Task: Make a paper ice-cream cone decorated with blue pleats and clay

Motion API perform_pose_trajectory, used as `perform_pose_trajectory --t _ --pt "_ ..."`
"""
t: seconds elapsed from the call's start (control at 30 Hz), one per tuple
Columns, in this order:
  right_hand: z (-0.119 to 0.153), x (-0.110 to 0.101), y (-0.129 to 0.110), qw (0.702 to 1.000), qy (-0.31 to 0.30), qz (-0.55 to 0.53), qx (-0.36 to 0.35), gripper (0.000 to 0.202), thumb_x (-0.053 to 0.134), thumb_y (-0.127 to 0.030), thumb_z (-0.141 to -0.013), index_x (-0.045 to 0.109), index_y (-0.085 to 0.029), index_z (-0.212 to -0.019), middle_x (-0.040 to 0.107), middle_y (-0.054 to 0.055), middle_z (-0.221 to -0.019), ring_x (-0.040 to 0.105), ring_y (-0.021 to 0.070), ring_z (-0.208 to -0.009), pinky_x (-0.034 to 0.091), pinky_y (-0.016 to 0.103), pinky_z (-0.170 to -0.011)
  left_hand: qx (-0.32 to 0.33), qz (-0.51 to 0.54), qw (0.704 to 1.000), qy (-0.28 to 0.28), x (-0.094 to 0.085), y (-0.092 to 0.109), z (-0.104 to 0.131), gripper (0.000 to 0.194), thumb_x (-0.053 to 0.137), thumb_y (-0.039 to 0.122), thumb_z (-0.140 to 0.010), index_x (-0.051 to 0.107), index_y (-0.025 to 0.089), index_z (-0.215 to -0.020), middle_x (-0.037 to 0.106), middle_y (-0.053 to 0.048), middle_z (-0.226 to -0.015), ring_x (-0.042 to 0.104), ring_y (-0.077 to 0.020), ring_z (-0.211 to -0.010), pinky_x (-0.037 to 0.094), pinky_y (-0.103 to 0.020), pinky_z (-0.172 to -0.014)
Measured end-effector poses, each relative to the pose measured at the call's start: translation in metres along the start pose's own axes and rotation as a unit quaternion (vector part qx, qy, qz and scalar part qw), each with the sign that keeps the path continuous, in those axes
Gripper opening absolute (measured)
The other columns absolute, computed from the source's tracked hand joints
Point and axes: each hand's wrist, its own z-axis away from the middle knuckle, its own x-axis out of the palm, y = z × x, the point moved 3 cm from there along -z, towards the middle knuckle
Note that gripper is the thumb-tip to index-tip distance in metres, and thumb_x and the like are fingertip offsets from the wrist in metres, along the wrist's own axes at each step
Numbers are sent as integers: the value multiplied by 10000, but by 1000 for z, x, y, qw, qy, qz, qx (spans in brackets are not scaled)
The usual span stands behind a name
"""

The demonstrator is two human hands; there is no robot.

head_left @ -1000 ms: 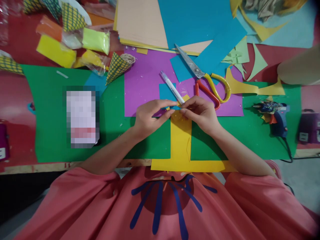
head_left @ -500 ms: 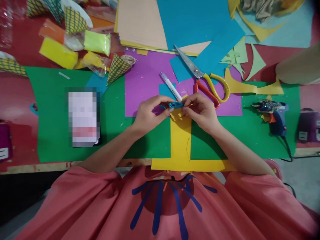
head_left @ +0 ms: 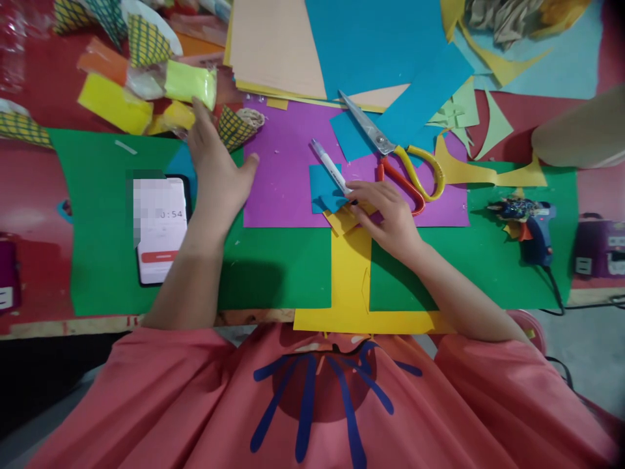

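My left hand (head_left: 217,172) is off to the left with its fingers stretched out and thumb apart, holding nothing. Its fingertips overlap the yellow packets (head_left: 178,116), beside a yellow-and-green checked cone (head_left: 237,128). Whether they touch is unclear. My right hand (head_left: 385,215) is closed in a pinch at the end of the small folded blue paper (head_left: 334,202); the exact grip is partly hidden. Right by those fingertips lies a white pen (head_left: 329,163) on the purple sheet (head_left: 283,156). Below is a yellow paper strip (head_left: 351,260).
Scissors (head_left: 381,140) with red and yellow handles lie beyond my right hand. A glue gun (head_left: 534,228) with its cord rests at right. The phone (head_left: 163,267) lies at left on the green sheet (head_left: 273,247). Stacked paper (head_left: 278,45) is at the back.
My left hand has let go of the folded blue paper and moved left and away from me, opening out. My right hand has shifted slightly left near the pen's end.
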Motion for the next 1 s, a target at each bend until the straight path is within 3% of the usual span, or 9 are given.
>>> perform_pose_trajectory --t 0.1,0.17,0.3,0.43,0.6,0.77,1.0 --pt "0 -2 -1 999 32 0 5 172 540 -205 -935 664 -218 -1053 711 109 -1184 668 243 -1122 529 442 -959 1 -7 1000 -24 2 8 5 678 679 574 -833 366 347 -1389 466 2 -1386 348 -282 -1353 235 -616 -1237" --pt "0 -3 -2 999 38 -9 9 178 531 -211 -939 664 -229 -1057 707 101 -1167 662 242 -1125 527 444 -967 20 -8 998 -52 -1 22 6 520 680 579 -829 501 315 -1239 538 -15 -1243 426 -262 -1258 296 -595 -1197" --pt "0 -3 -3 998 47 -32 15 177 526 -234 -949 653 -239 -1073 701 96 -1149 648 244 -1146 521 450 -989 53 34 994 -92 -10 55 9 495 722 457 -840 497 263 -1236 571 -23 -1217 515 -228 -1203 446 -472 -1080" --pt "2 -5 -3 996 60 -53 35 251 529 -315 -961 578 -260 -1201 672 99 -1177 656 232 -1091 556 420 -930 123 216 954 -164 -11 95 25 481 685 415 -868 478 293 -1284 600 -5 -1257 618 -185 -1136 559 -337 -955" --pt "7 -6 -8 995 66 -72 36 433 582 -408 -931 459 -267 -1321 640 96 -1155 660 194 -903 590 363 -793 174 247 919 -254 -4 132 50 523 696 282 -833 498 281 -1317 640 -50 -1249 643 -221 -1154 575 -358 -949" --pt "6 -6 -15 995 73 -52 38 180 549 -307 -946 570 -239 -1111 671 68 -967 654 180 -855 578 336 -742 205 219 916 -266 -2 140 59 517 627 104 -788 515 228 -1277 655 -53 -1234 653 -196 -1132 558 -316 -952" --pt "6 -10 -16 977 155 -139 53 55 607 -251 -922 616 -226 -970 691 28 -918 650 134 -795 521 270 -648 233 256 904 -249 1 135 61 580 621 86 -758 471 254 -1293 638 -47 -1206 661 -181 -1107 573 -271 -902"
